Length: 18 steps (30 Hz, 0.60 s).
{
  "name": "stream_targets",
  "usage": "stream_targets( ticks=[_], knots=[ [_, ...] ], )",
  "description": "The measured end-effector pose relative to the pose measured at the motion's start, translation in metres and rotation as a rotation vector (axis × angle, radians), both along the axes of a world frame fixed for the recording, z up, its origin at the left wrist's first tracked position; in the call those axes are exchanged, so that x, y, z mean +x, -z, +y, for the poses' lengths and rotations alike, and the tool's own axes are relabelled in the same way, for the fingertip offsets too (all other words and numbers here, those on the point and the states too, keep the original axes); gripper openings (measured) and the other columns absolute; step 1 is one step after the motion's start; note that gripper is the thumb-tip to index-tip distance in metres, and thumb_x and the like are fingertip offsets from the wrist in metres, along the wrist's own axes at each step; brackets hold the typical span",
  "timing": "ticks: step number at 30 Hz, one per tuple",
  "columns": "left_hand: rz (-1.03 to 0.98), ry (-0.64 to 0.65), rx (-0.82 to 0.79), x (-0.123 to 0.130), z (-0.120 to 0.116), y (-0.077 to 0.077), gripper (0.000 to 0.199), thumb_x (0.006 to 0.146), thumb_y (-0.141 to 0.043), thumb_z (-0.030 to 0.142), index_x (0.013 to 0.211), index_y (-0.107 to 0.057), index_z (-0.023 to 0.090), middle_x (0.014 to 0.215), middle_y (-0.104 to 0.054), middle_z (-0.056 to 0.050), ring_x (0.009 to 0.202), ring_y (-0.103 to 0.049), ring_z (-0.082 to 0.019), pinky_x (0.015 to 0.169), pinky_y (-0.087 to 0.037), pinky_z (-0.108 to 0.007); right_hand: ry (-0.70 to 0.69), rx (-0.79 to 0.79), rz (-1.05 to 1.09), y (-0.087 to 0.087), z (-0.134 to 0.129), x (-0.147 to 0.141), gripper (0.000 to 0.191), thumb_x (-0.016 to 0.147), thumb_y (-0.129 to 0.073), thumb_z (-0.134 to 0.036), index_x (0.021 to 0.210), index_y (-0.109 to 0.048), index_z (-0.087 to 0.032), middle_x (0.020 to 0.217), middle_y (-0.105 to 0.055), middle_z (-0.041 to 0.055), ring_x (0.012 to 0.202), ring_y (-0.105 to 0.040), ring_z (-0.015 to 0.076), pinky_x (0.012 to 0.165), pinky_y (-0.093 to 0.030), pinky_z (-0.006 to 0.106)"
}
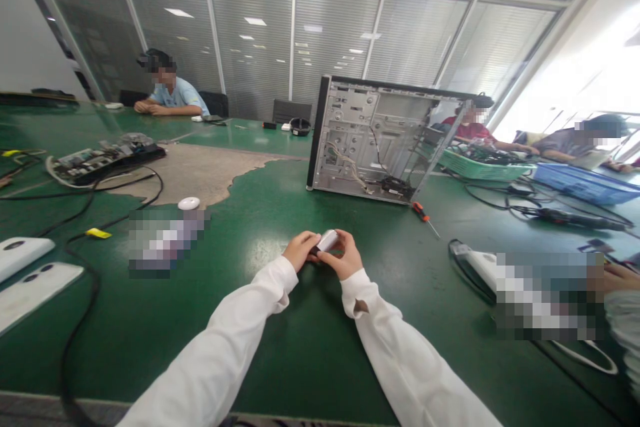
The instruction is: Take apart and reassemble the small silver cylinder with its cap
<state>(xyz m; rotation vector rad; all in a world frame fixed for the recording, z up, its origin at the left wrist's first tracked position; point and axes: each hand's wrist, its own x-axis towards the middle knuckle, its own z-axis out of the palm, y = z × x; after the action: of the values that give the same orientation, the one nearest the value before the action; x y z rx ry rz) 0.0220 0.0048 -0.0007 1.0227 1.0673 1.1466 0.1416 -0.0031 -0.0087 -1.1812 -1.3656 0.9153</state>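
Note:
Just above the green table [280, 220], both of my hands hold one small silvery-white piece with a dark end. My left hand [301, 248] grips the dark end with thumb and fingers. Wrapped round the other side of the silvery piece [329, 240] is my right hand [347, 255], its thumb below and fingers above. The piece's exact kind is too small to tell. Beyond my hands stands an open computer case [370, 140] with loose cables inside. A screwdriver [423, 212] with an orange and black handle lies by its right lower corner.
To the left are two white phones [40, 290], black cables [83, 320], a round white lid-like thing [189, 203] and a circuit assembly [105, 160]. At right are a green basket [487, 167], a blue basket [585, 183] and a co-worker's hand [620, 278]. Other people sit around the table.

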Motion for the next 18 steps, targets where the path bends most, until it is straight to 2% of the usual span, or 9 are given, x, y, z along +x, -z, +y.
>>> stream_targets(
  ticks=[3,7,12,18],
  knots=[
    [0.111,-0.006,0.116,0.0011,-0.0033,-0.0008,0.031,0.058,-0.062,0.038,0.078,-0.052,0.015,0.068,-0.053,0.001,0.058,-0.051,-0.01,0.051,-0.042,-0.021,0.073,0.056,-0.174,-0.0029,-0.0018,0.0015,0.064,0.044,-0.066,-0.03,0.1,-0.037,-0.018,0.087,-0.055,0.0045,0.071,-0.055,0.017,0.053,-0.045,0.027],
    [0.22,-0.055,0.206,0.0013,-0.0046,0.0021,0.039,0.051,-0.069,0.028,0.081,-0.048,0.015,0.068,-0.055,0.0,0.06,-0.052,-0.01,0.055,-0.041,-0.022,0.088,0.14,-0.323,0.0002,-0.0016,0.001,0.062,0.048,-0.062,-0.028,0.103,-0.036,-0.018,0.088,-0.054,0.0046,0.07,-0.053,0.0152,0.06,-0.046,0.029],
    [0.152,-0.048,0.085,0.0,-0.0053,-0.0021,0.036,0.054,-0.066,0.03,0.08,-0.046,0.015,0.058,-0.054,0.002,0.049,-0.052,-0.009,0.047,-0.04,-0.02,0.039,0.175,-0.354,0.0036,0.0005,0.0006,0.067,0.048,-0.064,-0.035,0.106,-0.036,-0.017,0.095,-0.051,0.0069,0.071,-0.052,0.0151,0.063,-0.045,0.031],
    [0.065,-0.033,-0.024,-0.002,-0.004,-0.0047,0.031,0.058,-0.062,0.035,0.078,-0.05,0.015,0.056,-0.054,0.003,0.044,-0.05,-0.007,0.042,-0.039,-0.018,-0.046,0.093,-0.253,0.0022,0.0009,0.0019,0.066,0.045,-0.067,-0.035,0.102,-0.037,-0.02,0.092,-0.053,0.0048,0.072,-0.053,0.0157,0.056,-0.044,0.027]
  ],
)
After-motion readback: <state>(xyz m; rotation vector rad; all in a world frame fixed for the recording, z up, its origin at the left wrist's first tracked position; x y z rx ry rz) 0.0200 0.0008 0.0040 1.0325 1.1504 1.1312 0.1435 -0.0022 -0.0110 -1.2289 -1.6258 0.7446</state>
